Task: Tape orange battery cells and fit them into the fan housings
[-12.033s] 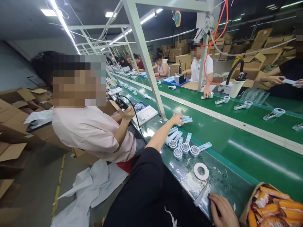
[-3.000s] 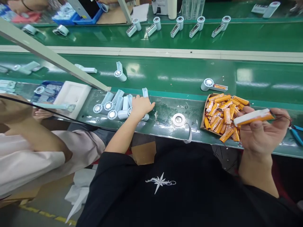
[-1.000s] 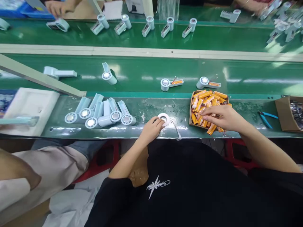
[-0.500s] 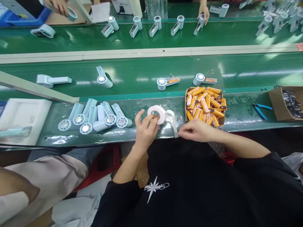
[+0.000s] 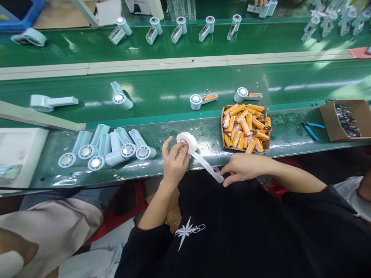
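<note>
My left hand (image 5: 173, 164) holds a white roll of tape (image 5: 187, 141) lifted just above the front shelf of the green bench (image 5: 290, 131). A strip of tape (image 5: 207, 170) runs from the roll down to my right hand (image 5: 242, 169), which pinches its free end. Just beyond my right hand stands a cardboard box of orange battery cells (image 5: 245, 125). To the left of the roll lies a cluster of pale blue fan housings (image 5: 107, 148).
Two fan housings with orange cells, one (image 5: 199, 101) beside the other (image 5: 246, 94), lie on the green conveyor belt (image 5: 304, 83). Blue cutters (image 5: 310, 129) and a brown box of small parts (image 5: 344, 120) sit at the right. A white tray (image 5: 17, 154) and a neighbour's lap are at the left.
My left hand lifted the tape roll off the bench. My right hand left the box of cells, took the loose end and drew the strip out toward me.
</note>
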Available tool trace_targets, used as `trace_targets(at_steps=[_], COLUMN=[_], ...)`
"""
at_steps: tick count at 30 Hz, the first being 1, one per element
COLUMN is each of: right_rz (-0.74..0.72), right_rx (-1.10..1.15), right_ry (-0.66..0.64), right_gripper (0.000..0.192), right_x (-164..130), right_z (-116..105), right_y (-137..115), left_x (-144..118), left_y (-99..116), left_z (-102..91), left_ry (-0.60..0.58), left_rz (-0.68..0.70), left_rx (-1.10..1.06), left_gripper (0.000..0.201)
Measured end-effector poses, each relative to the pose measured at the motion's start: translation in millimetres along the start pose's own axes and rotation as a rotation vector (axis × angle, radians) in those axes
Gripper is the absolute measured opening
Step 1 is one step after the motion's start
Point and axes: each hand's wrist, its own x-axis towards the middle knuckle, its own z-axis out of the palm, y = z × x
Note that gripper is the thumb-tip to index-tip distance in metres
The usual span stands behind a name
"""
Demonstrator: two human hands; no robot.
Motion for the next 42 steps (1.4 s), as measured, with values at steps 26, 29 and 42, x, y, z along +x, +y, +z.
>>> trace_targets(at_steps=[26,29,42], right_rz=[0.035,0.028,-0.166], right_rx=[-0.684,-0.623,0.069], right_ry=[0.378,0.398,1.270], right_gripper=[0.030,0.026,0.019], right_x=[-69,-67,-50], right_z=[-65,-54,-33], right_y=[86,82,46], left_x=[4,5,14], left_y=[17,18,33], left_z=[10.9,12.2,6.2], left_ry=[-0.062,-0.053,-0.043], left_rz=[0.018,0.049,0.125], left_rx=[-0.072,-0.046,-0.067], left_gripper=[0.035,0.034,0.043])
